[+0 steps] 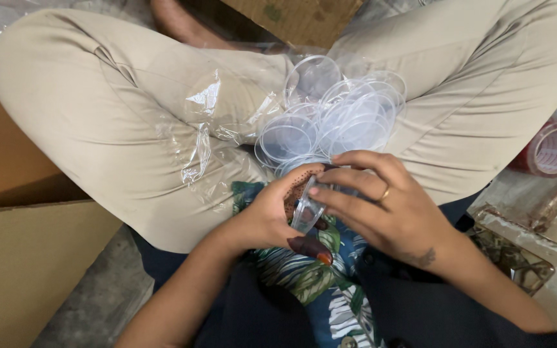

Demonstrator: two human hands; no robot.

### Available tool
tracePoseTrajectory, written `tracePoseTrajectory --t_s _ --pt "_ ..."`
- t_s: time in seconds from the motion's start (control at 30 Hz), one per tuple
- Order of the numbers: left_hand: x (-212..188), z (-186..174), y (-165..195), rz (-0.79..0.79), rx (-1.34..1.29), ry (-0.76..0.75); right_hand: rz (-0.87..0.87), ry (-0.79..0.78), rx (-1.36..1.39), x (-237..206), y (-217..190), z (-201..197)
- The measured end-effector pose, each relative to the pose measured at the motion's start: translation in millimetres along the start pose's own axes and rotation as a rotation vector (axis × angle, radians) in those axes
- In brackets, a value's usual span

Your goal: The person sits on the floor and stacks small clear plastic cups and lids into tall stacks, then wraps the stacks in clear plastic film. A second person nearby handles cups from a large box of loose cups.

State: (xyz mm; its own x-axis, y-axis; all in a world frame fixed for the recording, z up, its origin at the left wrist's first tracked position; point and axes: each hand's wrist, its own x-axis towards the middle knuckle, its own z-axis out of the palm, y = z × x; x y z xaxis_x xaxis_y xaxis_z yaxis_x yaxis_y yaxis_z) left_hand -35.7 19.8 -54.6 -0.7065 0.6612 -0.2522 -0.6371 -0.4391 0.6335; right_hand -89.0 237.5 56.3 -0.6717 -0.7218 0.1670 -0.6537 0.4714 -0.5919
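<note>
1. The left hand (pixel 269 216), just below the middle of the frame, is curled narrow around a small clear plastic cup (pixel 307 209), thumb lying low and fingertips bent up over the cup's rim.
2. The right hand (pixel 381 209), right of centre, is half closed: its fingers (pixel 346 193) stretch left and press on the same cup from the other side. A ring sits on one finger.
3. The cup is pinched between both hands, tilted, above a leaf-patterned cloth (pixel 311 277) in the lower middle.
4. Just above the hands, in the upper middle, a pile of clear round lids (pixel 336 119) lies on loose transparent plastic wrap (pixel 204 129), spread over beige-trousered legs (pixel 98 109) that cross the top of the frame.
5. A brown cardboard box (pixel 20 258) fills the lower left.
6. At the right edge stands a red container with a clear lid (pixel 556 149), well apart from the hands.
</note>
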Motion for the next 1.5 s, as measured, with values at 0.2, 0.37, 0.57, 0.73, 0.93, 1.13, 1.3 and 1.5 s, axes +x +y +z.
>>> tracePoseTrajectory --t_s 0.2,0.37,0.57,0.73,0.93,1.13,1.3,1.5 --pt "-0.9 -0.2 -1.3 -0.018 -0.034 0.015 -0.007 0.024 0.020 0.5 -1.9 5.0" --pt "-1.3 2.1 9.1 -0.042 -0.021 0.006 -0.026 -0.058 0.156 -10.0 7.1 -5.9" --pt "1.0 15.1 22.4 0.001 -0.129 0.157 0.180 0.166 0.495 -28.8 30.1 -23.1" --pt "5.9 39.2 48.8 -0.085 0.112 0.465 0.477 0.244 0.335 -30.5 49.2 -13.0" --pt "11.4 79.5 116.8 0.267 1.300 0.588 0.327 0.397 -0.239 -14.2 47.9 8.5" --pt "86.0 87.3 193.5 0.752 1.761 0.679 0.351 0.222 -0.361 1.8 46.4 5.2" --pt "188.3 67.3 265.0 0.884 1.821 0.687 0.358 0.214 -0.411 -0.4 43.3 5.2" --pt "166.5 45.5 232.5 1.048 1.831 0.712 0.375 0.212 -0.389 -3.6 49.7 -1.9"
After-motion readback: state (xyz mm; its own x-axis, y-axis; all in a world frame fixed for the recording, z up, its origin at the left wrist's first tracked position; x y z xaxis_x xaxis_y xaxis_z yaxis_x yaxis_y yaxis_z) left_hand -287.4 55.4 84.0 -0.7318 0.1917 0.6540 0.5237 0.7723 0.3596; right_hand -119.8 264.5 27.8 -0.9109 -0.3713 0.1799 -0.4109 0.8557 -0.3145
